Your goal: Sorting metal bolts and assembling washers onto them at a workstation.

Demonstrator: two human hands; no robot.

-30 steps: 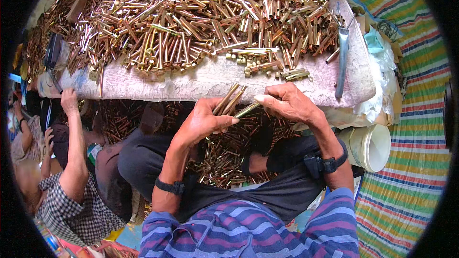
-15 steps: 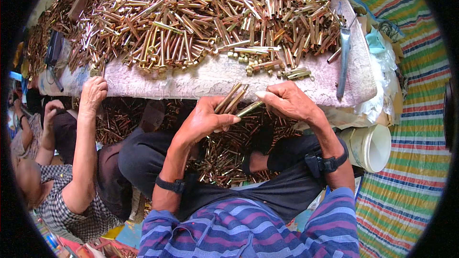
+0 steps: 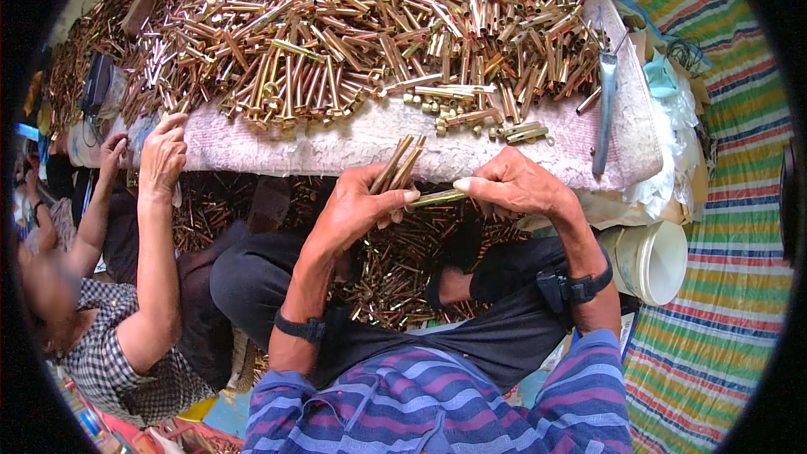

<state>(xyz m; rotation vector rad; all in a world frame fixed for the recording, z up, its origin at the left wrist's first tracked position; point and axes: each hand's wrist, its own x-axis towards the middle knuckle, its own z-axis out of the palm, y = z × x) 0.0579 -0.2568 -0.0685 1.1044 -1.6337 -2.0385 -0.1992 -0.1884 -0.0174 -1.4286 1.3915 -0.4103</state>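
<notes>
My left hand point(image 3: 346, 206) is closed around a few gold-coloured metal sleeves point(image 3: 398, 163), whose ends stick up past the fingers. A further metal sleeve point(image 3: 439, 198) lies level between my hands, its left end under my left thumb. At its right end, my right hand point(image 3: 517, 185) pinches it between thumb and fingers. Whether a bolt is inside that sleeve I cannot tell. Just beyond my hands, small cone-shaped nuts point(image 3: 429, 104) and a few loose sleeves point(image 3: 523, 131) lie on the cloth-covered table point(image 3: 370, 143).
A large heap of metal sleeves and bolts point(image 3: 336, 42) covers the table. A blue-handled tool point(image 3: 605, 109) lies at its right. More metal pieces point(image 3: 403, 277) are piled below, between my legs. A white bucket point(image 3: 651, 265) lies tilted at right. At left sits a co-worker point(image 3: 126, 345), hands raised.
The sleeve between my hands has turned from slanting up to the right to nearly level. My right hand has moved slightly right. The co-worker's hands have shifted.
</notes>
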